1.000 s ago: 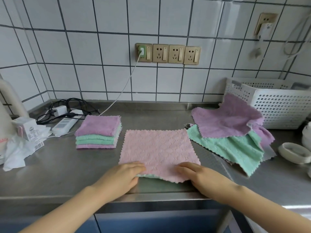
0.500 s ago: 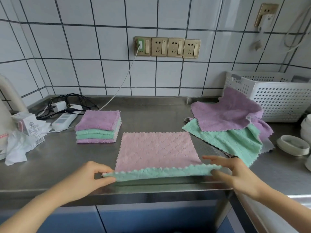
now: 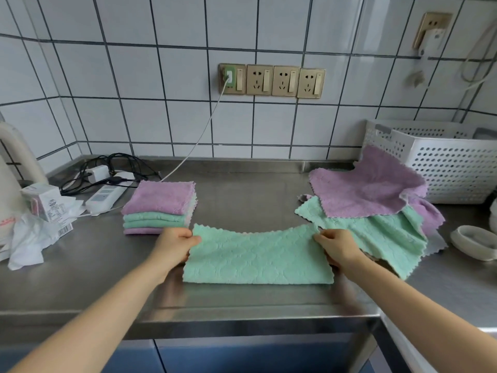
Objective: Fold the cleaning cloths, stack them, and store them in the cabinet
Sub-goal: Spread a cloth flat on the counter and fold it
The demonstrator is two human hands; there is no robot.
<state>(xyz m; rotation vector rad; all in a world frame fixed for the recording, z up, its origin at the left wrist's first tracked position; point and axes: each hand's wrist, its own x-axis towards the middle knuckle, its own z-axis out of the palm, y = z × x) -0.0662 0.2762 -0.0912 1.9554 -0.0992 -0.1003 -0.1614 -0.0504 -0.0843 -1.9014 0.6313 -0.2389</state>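
Observation:
A cloth [image 3: 258, 255] lies folded in half on the steel counter [image 3: 242, 200], its green side up, the fold along the near edge. My left hand [image 3: 174, 246] pinches its far left corner and my right hand [image 3: 336, 244] pinches its far right corner. To the left stands a stack of folded cloths [image 3: 160, 207], purple on top with green ones under it. On the right lies a loose pile of unfolded cloths: a purple cloth [image 3: 368, 189] over a green cloth [image 3: 382, 232].
A white perforated basket [image 3: 443, 162] stands at the back right, a small white dish [image 3: 473, 242] near it. A power strip [image 3: 106, 196] with black cables, a small carton [image 3: 43, 197] and crumpled plastic [image 3: 27, 238] sit at the left. Blue cabinet fronts [image 3: 242, 356] run below the counter.
Both hands lifted the near edge of the flat pink-and-green cloth and carried it over to the far edge, so the cloth now lies folded in half, green side up.

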